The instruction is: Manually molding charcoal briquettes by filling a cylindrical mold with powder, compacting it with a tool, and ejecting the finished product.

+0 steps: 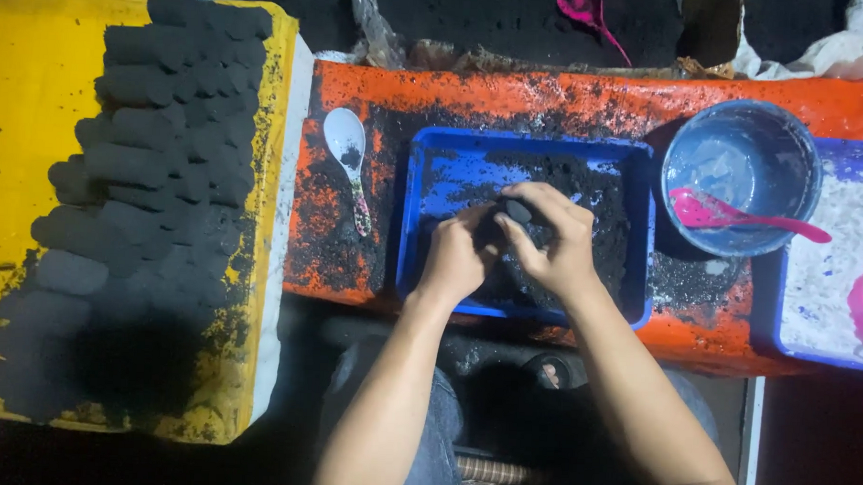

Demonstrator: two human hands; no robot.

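Hands (508, 245) pressing black lump (517, 211), blue tray (434, 157) of black powder (586, 191)

To my left I see a yellow board (25, 114) stacked with rows of black moulded briquettes (157, 166), lying side by side. On the orange, soot-dusted surface (513, 92) in front of me lies a white spoon (347, 149) with a patterned handle and a dab of black powder in its bowl. To my right stands a round blue bowl (740, 177) smeared with pale paste, a pink spoon (729, 217) resting in it. Beside it, a tray of white powder (832, 266) reaches the edge of view.
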